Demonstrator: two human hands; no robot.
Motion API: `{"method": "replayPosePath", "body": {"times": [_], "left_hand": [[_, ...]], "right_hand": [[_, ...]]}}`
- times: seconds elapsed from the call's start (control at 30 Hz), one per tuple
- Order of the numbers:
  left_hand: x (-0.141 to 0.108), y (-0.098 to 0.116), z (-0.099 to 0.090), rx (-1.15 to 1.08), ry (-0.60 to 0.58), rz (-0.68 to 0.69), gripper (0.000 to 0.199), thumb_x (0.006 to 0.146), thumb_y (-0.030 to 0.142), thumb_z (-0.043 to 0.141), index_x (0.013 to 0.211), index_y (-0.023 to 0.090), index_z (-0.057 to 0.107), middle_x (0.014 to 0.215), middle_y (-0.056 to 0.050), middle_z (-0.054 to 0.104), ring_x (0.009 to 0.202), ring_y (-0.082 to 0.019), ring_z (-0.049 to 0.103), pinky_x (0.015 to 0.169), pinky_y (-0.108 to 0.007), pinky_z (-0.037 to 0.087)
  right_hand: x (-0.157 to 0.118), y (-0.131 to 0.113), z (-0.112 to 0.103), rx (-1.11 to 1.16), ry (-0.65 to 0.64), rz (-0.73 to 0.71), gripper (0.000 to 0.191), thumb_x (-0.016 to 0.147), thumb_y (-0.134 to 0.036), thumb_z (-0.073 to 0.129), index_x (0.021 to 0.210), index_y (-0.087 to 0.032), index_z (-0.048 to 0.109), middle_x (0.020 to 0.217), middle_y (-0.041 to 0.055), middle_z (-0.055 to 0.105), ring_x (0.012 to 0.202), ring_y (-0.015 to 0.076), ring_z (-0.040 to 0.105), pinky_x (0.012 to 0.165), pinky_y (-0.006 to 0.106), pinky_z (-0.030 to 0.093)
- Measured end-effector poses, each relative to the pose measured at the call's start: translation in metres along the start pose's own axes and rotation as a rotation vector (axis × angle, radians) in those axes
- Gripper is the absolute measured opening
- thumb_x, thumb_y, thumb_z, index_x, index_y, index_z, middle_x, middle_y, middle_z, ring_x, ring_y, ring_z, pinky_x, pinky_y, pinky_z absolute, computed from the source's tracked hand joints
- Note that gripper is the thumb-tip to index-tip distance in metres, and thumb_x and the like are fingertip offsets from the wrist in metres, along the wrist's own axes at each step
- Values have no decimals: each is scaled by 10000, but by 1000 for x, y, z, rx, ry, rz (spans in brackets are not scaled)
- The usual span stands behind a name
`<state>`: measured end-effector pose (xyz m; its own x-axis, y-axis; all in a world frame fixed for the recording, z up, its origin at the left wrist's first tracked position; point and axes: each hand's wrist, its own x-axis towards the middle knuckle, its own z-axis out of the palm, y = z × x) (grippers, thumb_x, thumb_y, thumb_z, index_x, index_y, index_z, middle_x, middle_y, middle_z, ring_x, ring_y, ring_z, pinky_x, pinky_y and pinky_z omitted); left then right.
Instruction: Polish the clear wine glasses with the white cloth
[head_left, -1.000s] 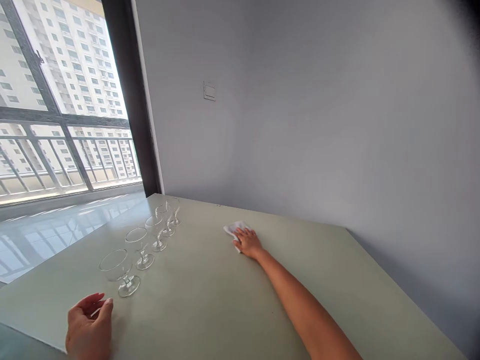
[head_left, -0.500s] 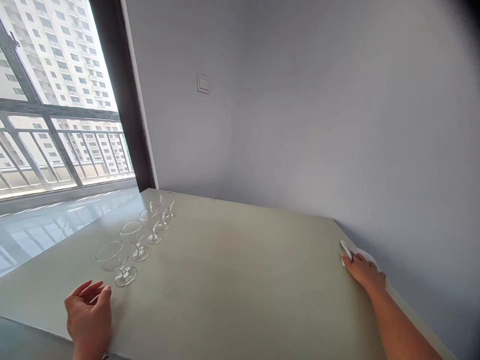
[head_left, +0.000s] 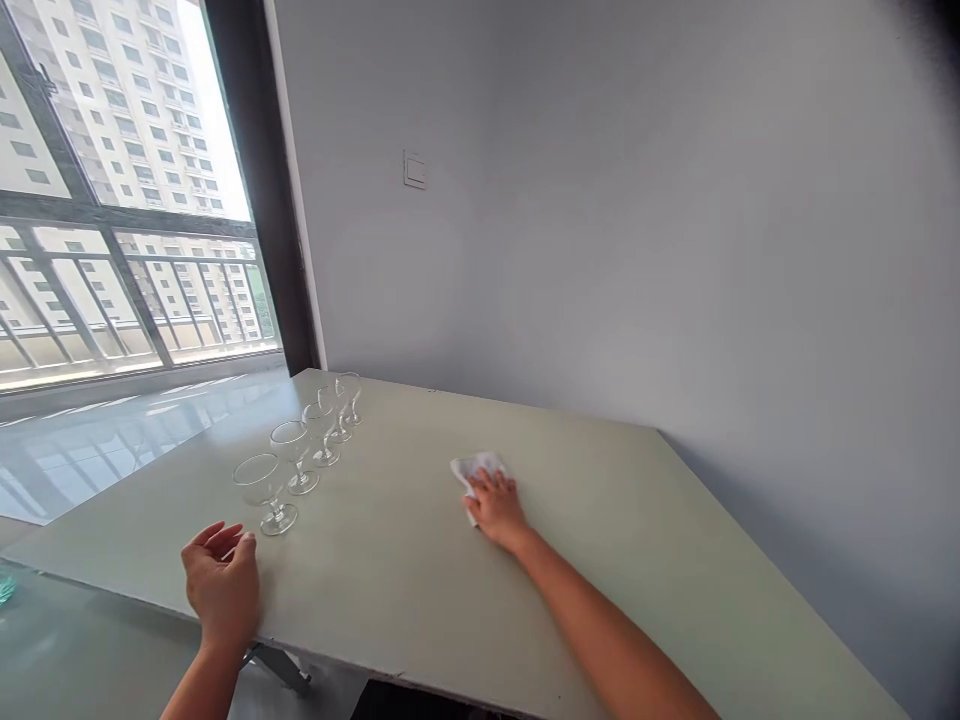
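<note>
My right hand (head_left: 496, 508) presses a white cloth (head_left: 466, 467) against the middle of the table top (head_left: 405, 590), fingers spread over it. Part of the cloth is hidden beneath the palm. My left hand (head_left: 223, 585) rests by the near left edge of the table, fingers loosely curled and thumb apart, with nothing visible in it. Just beyond it stands the nearest stemmed glass (head_left: 277, 518), upright and untouched. Several more clear stemmed glasses, among them a second glass (head_left: 303, 482), form a row running back toward the far left corner.
A grey wall (head_left: 637, 250) borders the far and right sides of the table. A window (head_left: 135, 290) with a railing outside is at the left. A light switch (head_left: 414, 170) is on the wall. Under the near edge, a metal table leg (head_left: 281, 668) shows.
My right hand has swept the cloth left from the table's right edge to its middle. The view has shifted slightly; my left hand keeps its curled pose by the glasses.
</note>
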<state>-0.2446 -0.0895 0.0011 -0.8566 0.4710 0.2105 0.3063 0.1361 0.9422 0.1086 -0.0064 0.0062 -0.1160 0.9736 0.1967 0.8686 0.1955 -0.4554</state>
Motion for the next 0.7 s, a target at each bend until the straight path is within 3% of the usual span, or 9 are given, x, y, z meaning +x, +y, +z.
{"method": "replayPosePath", "body": {"times": [0.1,0.17,0.23,0.3,0.43,0.57,0.7], "left_hand": [[1,-2,0,-2,-11,22,456,672,321,560,1101,203,463,942,-25,592,811,-180,558,764,-340,421],[1,-2,-1,-16,-18,22,462,672,317,563,1106,195,463,946,-33,590,809,-181,557,760,-341,423],[1,-1,-1,-26,-20,20,464,670,305,563,1109,192,463,947,-35,591,803,-180,556,758,-343,423],[1,0,-1,-24,-18,23,462,665,286,561,1107,195,465,942,-30,591,788,-174,555,760,-343,423],[1,3,0,-8,-21,44,446,658,269,554,1090,184,480,922,-29,589,767,-169,554,763,-338,422],[1,4,1,-18,-38,65,427,658,279,542,1070,177,495,933,-39,588,765,-167,559,743,-320,424],[1,4,0,33,-74,56,378,667,307,526,1024,183,538,872,-32,596,717,-165,559,699,-308,423]], "right_hand": [[-41,-65,21,96,-200,-360,460,788,-461,470,1230,-334,467,1357,-63,370,1270,316,261,1034,527,141],[-77,-87,18,156,-263,-505,513,786,-509,446,1281,-419,345,1396,-132,250,1291,298,208,1049,517,110],[-111,-90,5,176,-288,-536,514,809,-508,416,1292,-492,242,1398,-183,192,1309,257,170,1071,476,90],[-140,-75,-12,140,-322,-508,511,827,-494,403,1303,-491,219,1401,-170,203,1314,244,164,1080,466,102],[-177,-3,-40,-79,-267,-320,451,878,-418,316,1327,-386,284,1416,-67,253,1303,254,211,1055,505,167],[-205,102,-62,-333,-16,-57,443,858,-431,312,1285,-349,395,1366,-17,371,1270,268,294,1000,494,265],[-222,208,-93,-530,106,281,518,821,-458,237,1241,-276,478,1321,39,440,1226,293,363,945,495,320]]}}
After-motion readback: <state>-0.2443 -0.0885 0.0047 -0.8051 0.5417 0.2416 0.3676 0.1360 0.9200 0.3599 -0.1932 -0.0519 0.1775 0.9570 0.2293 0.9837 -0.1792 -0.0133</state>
